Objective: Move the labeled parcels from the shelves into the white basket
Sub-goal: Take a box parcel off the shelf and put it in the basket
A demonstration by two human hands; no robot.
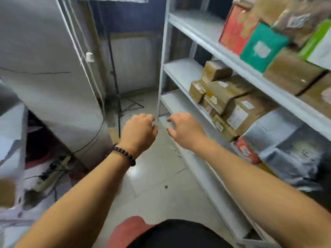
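Note:
Brown labeled parcels (pixel 231 102) are stacked on the middle shelf of a white metal rack (pixel 211 38) on the right. More boxes, a red one (pixel 236 27), a green one (pixel 263 45) and brown ones, stand on the upper shelf. Grey plastic mail bags (pixel 290 149) lie on a lower shelf. My left hand (pixel 138 131), with a bead bracelet on the wrist, and my right hand (pixel 184 129) are stretched out side by side above the floor, left of the rack. Both have loosely curled fingers and hold nothing. No white basket is clearly in view.
A grey wall corner (pixel 53 77) stands at the left with a cable running down it. A black tripod stand (pixel 116 86) rises at the back of the aisle. A power strip (pixel 52 174) and clutter lie at the lower left. Pale tiled floor (pixel 161 176) runs between.

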